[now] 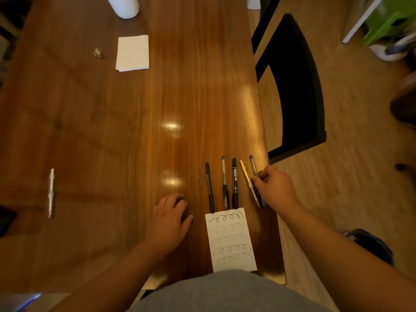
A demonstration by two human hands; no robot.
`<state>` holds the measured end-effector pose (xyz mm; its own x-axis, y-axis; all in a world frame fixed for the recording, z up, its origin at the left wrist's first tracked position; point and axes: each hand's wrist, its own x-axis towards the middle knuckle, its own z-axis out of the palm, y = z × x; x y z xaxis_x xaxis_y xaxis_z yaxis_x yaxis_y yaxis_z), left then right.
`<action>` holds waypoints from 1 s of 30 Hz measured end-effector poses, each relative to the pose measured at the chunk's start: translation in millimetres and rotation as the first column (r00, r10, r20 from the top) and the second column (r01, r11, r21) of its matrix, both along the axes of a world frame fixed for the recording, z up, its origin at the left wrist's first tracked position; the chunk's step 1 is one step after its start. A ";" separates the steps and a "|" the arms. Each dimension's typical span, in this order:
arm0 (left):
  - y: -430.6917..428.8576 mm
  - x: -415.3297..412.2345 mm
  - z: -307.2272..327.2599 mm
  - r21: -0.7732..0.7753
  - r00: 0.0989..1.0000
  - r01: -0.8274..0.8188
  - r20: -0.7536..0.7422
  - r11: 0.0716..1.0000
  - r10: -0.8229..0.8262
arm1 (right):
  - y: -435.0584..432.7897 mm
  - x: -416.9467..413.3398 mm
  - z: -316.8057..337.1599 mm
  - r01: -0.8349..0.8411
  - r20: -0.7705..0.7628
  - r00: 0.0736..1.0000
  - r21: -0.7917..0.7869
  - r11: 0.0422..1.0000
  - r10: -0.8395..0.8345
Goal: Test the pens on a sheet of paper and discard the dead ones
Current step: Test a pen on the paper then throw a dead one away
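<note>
Right grip [275, 188] curled, thumb and forefinger pinching the clear pen [254, 170] mid-barrel, lower right of frame. Yellow pen [245, 172] lies slanted just beside it, touching the fingers; cannot tell if it is caught too. Left grip [170, 218] rests on the table [112, 131], fingers relaxed, holding nothing, just left of the sheet of paper [229, 242]. Sheet carries five rows of loops, some faint. Above its top edge, side by side: black pen [209, 188], gel pen [224, 181], black marker [234, 183].

Risks, as judged: the pinched pen sits near the table's right edge; a careless lift could drag the yellow pen along and roll it off to the floor [337, 199]. Faint rows could be misread as dead ink.

Surface: glossy brown wood, lamp glare mid-frame. Silver pen [51, 192] well apart, far left. Folded napkin [132, 52] upper left. Dark chair [297, 86] right of the table; pale wood floor.
</note>
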<state>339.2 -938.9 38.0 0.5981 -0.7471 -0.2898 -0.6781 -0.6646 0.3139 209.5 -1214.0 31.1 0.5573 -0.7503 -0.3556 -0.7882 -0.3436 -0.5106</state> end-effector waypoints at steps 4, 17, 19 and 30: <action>-0.6 -6.7 -1.1 0.013 1.000 -0.025 -0.001 1.000 0.025 | -0.4 -5.2 1.3 0.009 0.019 1.000 0.021 1.000 -0.010; 21.4 -42.0 13.8 -0.004 0.917 -0.249 -0.322 0.969 0.234 | 35.1 -63.8 26.8 -0.069 0.059 0.996 0.135 0.988 0.062; 38.1 -53.3 16.4 0.023 0.880 -0.306 -0.375 0.952 0.292 | 57.6 -73.6 30.1 -0.135 0.051 0.991 0.186 0.973 0.128; 167.5 -67.9 28.5 0.034 0.802 -0.497 -0.364 0.867 0.474 | 175.1 -46.0 46.3 -0.503 0.061 0.856 0.334 0.798 0.514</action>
